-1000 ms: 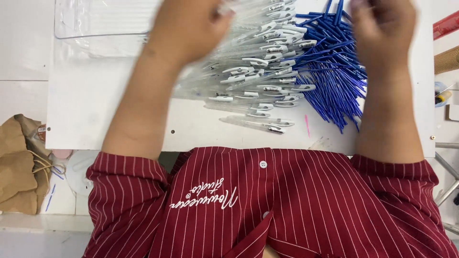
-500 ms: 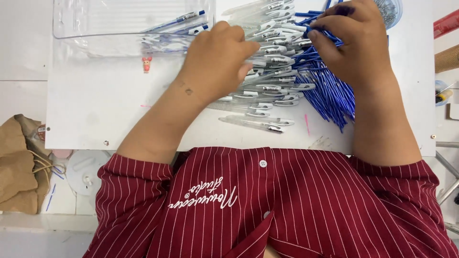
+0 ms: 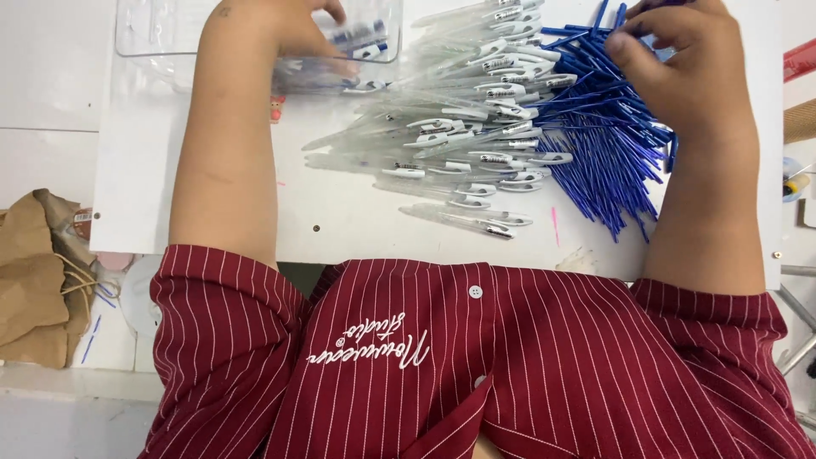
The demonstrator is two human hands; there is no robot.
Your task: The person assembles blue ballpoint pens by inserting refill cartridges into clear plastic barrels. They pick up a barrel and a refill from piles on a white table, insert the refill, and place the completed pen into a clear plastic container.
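My left hand [image 3: 293, 25] drops a finished pen into the clear plastic tray [image 3: 153, 42], fingers curled. My right hand [image 3: 680, 59] pinches blue ink refills [image 3: 612, 161]. Many clear empty pen barrels [image 3: 476, 144] wait on the white counter [image 3: 340, 221].

View: single head camera, worn by the person.
Direction: straight down over the chest onto the white table [image 3: 170, 170].
Nearness: close, forearms fill the frame.

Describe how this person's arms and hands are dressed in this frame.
Both forearms are bare. The left hand and right hand wear no gloves, and no rings or watch show. Short dark-red sleeves with thin white pinstripes end near the elbows, part of a buttoned shirt with white script lettering on the chest.
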